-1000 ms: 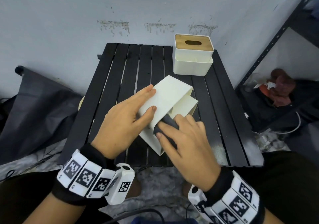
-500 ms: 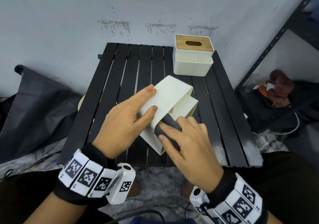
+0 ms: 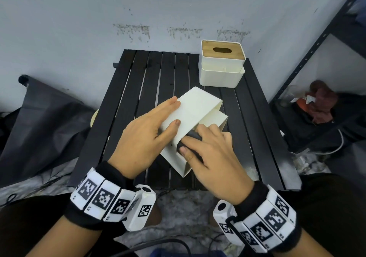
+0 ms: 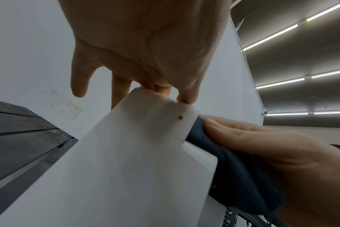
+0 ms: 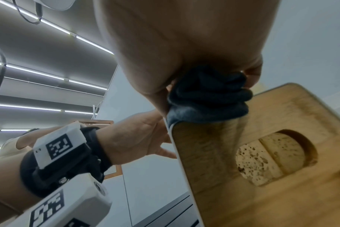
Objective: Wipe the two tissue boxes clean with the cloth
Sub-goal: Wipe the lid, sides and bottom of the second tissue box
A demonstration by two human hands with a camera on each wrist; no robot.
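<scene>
A white tissue box (image 3: 195, 110) lies tipped on its side, skewed, on the black slatted table (image 3: 138, 82). My left hand (image 3: 174, 111) rests flat on its upturned face, fingers straight. My right hand (image 3: 193, 140) grips a wadded dark cloth (image 3: 191, 137) and presses it against the box's lid side. In the right wrist view the cloth (image 5: 208, 98) sits at the top edge of the wooden lid (image 5: 262, 161), which has an oval slot. The left wrist view shows the box wall (image 4: 126, 169) and the cloth (image 4: 233, 176). A second tissue box (image 3: 221, 66) with a wooden lid stands upright at the back right.
A grey wall runs close behind the table. A black metal shelf rack (image 3: 309, 58) stands to the right, with a reddish bundle (image 3: 320, 102) on a low shelf. A dark bag (image 3: 39, 122) lies on the floor at the left.
My right hand has slid the cloth a little farther along the lid side of the tipped box. The left hand and the box have stayed where they were.
</scene>
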